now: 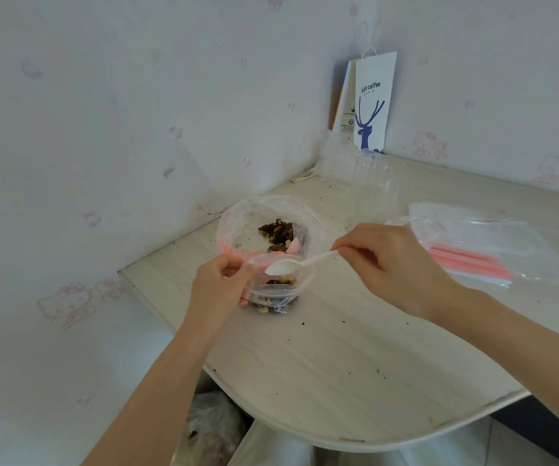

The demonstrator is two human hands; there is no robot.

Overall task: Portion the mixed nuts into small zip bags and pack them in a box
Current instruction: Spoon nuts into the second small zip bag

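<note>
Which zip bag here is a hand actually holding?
The small nut-filled bag, gripped at its rim by the left hand. The bigger bag behind and the flat stack lie untouched.

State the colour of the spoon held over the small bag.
White. The spoon, pinched by the right hand, shows best in the head view.

The near half of the table point(355, 364) is open, passable from its front edge up to the small zip bag point(273, 294), with a spoon point(281, 266) over its mouth. Behind, the big nut bag point(237, 223) sits by the left wall, a clear cup point(377, 186) and paper bag point(374, 105) crowd the corner, and piled zip bags point(473, 243) cover the right.
</note>
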